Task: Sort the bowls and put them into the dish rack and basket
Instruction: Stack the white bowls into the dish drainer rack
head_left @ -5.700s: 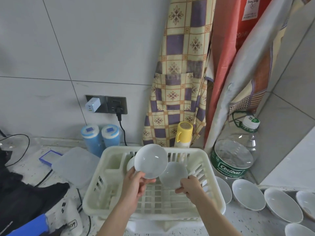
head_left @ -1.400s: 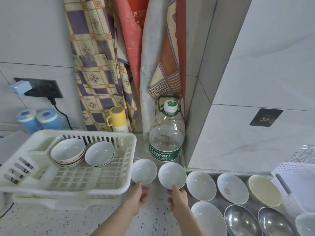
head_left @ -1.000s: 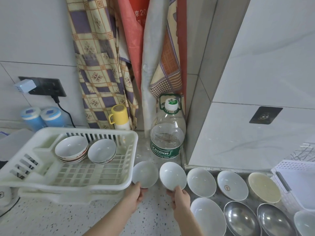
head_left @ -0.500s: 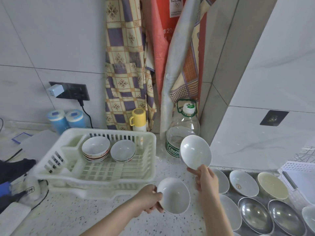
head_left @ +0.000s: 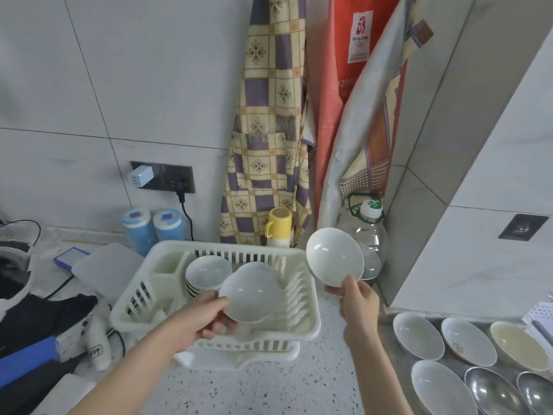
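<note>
My left hand (head_left: pixel 200 317) grips a small white bowl (head_left: pixel 250 295) by its rim, held over the white plastic dish rack (head_left: pixel 155 286). Inside the rack stands a stack of small bowls (head_left: pixel 208 274), and another bowl behind the held one is mostly hidden. My right hand (head_left: pixel 357 299) pinches a second white bowl (head_left: pixel 334 257) at its lower rim, tilted up just right of the rack. On the counter at the right lie several white bowls (head_left: pixel 418 332), a cream bowl (head_left: pixel 521 350) and steel bowls (head_left: pixel 493 392).
A large water bottle (head_left: pixel 369 235) stands behind the right bowl, with a yellow cup (head_left: pixel 278 224) beside hanging aprons. Two blue canisters (head_left: pixel 151 230) and a clear lid (head_left: pixel 109 265) sit left of the rack. Dark clothing and cables lie at the far left.
Both hands lifted a bowl off the counter. The left bowl moved left and up over the rack; the right bowl rose beside the rack. The view swung left.
</note>
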Demonstrator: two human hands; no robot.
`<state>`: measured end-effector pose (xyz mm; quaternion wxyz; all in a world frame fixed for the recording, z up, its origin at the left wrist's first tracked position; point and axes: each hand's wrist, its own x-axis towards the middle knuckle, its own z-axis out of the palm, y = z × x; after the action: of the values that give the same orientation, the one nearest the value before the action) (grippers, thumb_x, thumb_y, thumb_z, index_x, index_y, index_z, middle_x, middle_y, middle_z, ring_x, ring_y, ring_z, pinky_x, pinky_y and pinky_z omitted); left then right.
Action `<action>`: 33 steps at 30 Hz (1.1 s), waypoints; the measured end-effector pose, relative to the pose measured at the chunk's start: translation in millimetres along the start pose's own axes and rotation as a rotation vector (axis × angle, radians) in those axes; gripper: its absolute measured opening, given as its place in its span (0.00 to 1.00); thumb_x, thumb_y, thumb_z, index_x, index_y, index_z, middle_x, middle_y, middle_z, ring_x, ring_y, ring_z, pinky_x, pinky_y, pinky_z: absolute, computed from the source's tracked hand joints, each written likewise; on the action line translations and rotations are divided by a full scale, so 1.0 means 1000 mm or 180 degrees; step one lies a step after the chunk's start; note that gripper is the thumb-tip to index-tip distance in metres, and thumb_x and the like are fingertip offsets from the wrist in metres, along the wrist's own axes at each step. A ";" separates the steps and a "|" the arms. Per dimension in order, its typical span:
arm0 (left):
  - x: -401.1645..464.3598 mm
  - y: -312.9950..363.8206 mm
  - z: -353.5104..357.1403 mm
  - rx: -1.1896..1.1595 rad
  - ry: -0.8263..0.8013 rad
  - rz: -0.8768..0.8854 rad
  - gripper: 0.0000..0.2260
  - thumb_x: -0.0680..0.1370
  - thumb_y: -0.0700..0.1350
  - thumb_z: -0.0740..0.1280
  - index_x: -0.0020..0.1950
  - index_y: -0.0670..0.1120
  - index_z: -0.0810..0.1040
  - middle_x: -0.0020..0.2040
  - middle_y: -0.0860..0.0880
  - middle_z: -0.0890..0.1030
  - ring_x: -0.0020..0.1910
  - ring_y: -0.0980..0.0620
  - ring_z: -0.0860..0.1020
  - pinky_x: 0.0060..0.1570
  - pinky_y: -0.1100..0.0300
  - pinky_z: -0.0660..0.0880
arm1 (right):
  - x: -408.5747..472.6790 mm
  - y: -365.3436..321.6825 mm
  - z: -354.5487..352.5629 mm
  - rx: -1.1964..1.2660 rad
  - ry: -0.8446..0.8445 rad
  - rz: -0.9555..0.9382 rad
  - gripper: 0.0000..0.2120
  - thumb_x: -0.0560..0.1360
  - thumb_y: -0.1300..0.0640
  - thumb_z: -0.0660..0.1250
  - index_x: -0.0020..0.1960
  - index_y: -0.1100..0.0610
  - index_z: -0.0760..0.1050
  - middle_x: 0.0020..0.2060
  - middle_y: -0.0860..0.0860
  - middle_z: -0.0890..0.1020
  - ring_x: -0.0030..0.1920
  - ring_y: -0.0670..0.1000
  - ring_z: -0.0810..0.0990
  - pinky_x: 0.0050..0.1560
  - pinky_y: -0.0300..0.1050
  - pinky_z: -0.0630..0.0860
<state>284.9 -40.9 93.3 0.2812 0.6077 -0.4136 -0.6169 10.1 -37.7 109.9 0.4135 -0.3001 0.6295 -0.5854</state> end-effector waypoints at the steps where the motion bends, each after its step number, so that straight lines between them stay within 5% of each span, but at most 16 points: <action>1: 0.001 -0.002 -0.011 -0.0093 0.0098 -0.0006 0.11 0.78 0.35 0.60 0.59 0.42 0.72 0.37 0.39 0.85 0.21 0.56 0.65 0.20 0.66 0.59 | -0.002 0.005 0.009 -0.0118 -0.0032 -0.0041 0.08 0.74 0.60 0.60 0.40 0.60 0.77 0.32 0.55 0.85 0.27 0.46 0.67 0.32 0.42 0.64; 7: 0.014 -0.009 -0.042 -0.0497 0.0435 0.0078 0.09 0.79 0.34 0.57 0.55 0.44 0.72 0.33 0.41 0.83 0.21 0.56 0.65 0.19 0.65 0.60 | -0.004 0.036 0.067 -0.0692 -0.0383 0.0077 0.08 0.76 0.58 0.61 0.49 0.58 0.78 0.32 0.53 0.85 0.36 0.44 0.79 0.32 0.41 0.69; 18: 0.058 -0.019 -0.049 -0.1099 0.0483 0.0280 0.11 0.77 0.34 0.56 0.57 0.40 0.73 0.34 0.41 0.84 0.23 0.54 0.66 0.21 0.63 0.59 | 0.018 0.065 0.117 -0.1352 -0.0492 0.0072 0.03 0.75 0.54 0.62 0.47 0.51 0.74 0.33 0.48 0.84 0.31 0.45 0.76 0.31 0.40 0.67; 24: 0.088 -0.025 -0.052 -0.1429 0.0522 0.0396 0.09 0.77 0.35 0.56 0.54 0.42 0.73 0.37 0.40 0.85 0.22 0.55 0.66 0.19 0.64 0.61 | 0.030 0.083 0.127 -0.1581 -0.0475 0.0061 0.08 0.76 0.55 0.62 0.50 0.56 0.76 0.31 0.46 0.84 0.25 0.39 0.73 0.28 0.38 0.66; 29: 0.099 -0.027 -0.050 -0.1577 0.0492 0.0483 0.09 0.78 0.36 0.56 0.54 0.40 0.73 0.37 0.40 0.85 0.21 0.56 0.67 0.18 0.66 0.60 | 0.035 0.088 0.133 -0.1552 -0.0489 -0.0043 0.08 0.76 0.57 0.60 0.41 0.55 0.75 0.30 0.46 0.83 0.26 0.40 0.73 0.26 0.34 0.65; 33: 0.099 -0.030 -0.048 -0.1571 0.0390 0.0575 0.09 0.78 0.36 0.56 0.54 0.41 0.74 0.38 0.40 0.85 0.21 0.56 0.66 0.18 0.66 0.59 | 0.036 0.094 0.135 -0.1618 -0.0598 0.0076 0.08 0.78 0.58 0.58 0.45 0.57 0.75 0.34 0.47 0.84 0.29 0.44 0.72 0.25 0.34 0.65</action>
<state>326.6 -118.2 20.7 0.4993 0.5176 -0.2855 -0.6335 120.2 -122.1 15.3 0.3884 -0.4399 0.7186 -0.3732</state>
